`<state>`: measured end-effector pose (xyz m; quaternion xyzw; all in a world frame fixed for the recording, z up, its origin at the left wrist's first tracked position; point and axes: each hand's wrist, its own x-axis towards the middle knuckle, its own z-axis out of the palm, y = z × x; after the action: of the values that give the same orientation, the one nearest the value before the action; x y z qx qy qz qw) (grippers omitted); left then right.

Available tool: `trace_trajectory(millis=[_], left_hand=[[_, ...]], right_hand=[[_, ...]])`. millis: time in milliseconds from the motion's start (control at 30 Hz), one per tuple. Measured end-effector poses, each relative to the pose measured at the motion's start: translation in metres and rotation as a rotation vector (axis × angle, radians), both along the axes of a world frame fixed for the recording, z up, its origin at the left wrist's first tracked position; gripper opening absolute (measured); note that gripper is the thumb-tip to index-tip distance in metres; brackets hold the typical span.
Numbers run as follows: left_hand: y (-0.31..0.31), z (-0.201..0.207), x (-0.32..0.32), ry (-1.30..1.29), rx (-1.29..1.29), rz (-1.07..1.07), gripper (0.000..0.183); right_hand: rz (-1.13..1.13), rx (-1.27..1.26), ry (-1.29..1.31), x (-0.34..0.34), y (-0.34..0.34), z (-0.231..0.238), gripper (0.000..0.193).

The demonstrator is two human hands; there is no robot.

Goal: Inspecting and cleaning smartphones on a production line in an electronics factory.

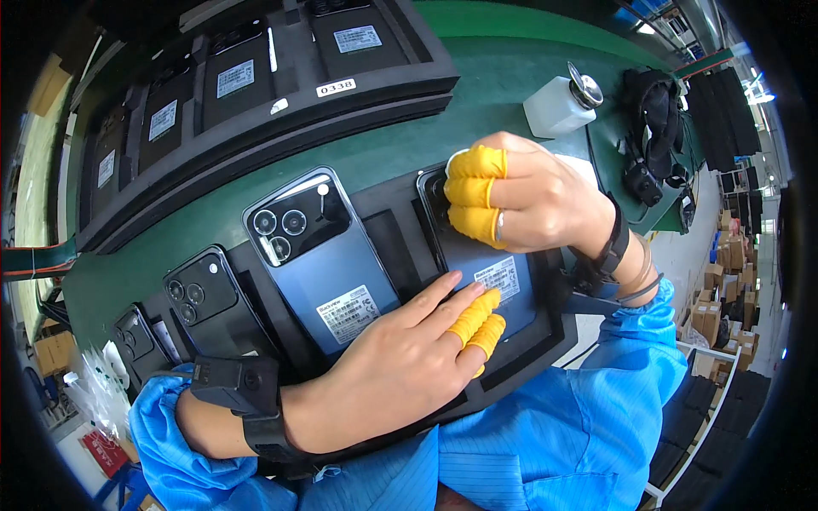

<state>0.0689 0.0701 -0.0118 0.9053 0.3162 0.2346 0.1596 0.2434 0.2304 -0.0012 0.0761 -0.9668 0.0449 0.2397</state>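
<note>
Blue phone point(490, 268) flat under both hands point(400, 358), right fingers point(477, 192) seemingly curled over its camera end.

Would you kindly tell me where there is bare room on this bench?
Bare green mat runs between the rear foam tray and the front tray, up to the white bottle. The front tray is crowded with phones and both hands: left hand, right hand.

Your head camera looks steeply down, close over the near edge of the green worktable point(477, 94), facing its far edge; fisheye bending curves the rim. One view only.
</note>
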Motion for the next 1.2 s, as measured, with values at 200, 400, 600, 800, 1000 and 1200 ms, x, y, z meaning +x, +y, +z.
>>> trace_trajectory(millis=[200,400,600,800,1000,1200], left_hand=[[0.0,0.0,0.001,0.002,0.0,-0.001,0.021],[-0.001,-0.002,0.002,-0.028,0.03,0.024,0.023],[-0.001,-0.003,0.002,-0.035,0.035,0.029,0.024],[-0.001,-0.003,0.0,0.004,0.029,-0.002,0.024],[-0.002,-0.004,0.001,-0.025,0.025,0.02,0.022],[-0.002,-0.002,0.002,-0.019,0.02,0.025,0.022]], right_hand=[[0.068,-0.039,-0.041,0.013,0.001,-0.003,0.019],[-0.144,-0.179,0.047,0.03,-0.004,0.002,0.02],[-0.342,-0.312,0.169,0.03,0.004,0.008,0.024],[-0.23,-0.229,0.009,0.015,0.004,-0.005,0.021],[-0.003,-0.159,-0.091,0.009,0.003,-0.002,0.02],[-0.051,-0.087,-0.027,0.005,0.009,-0.003,0.022]])
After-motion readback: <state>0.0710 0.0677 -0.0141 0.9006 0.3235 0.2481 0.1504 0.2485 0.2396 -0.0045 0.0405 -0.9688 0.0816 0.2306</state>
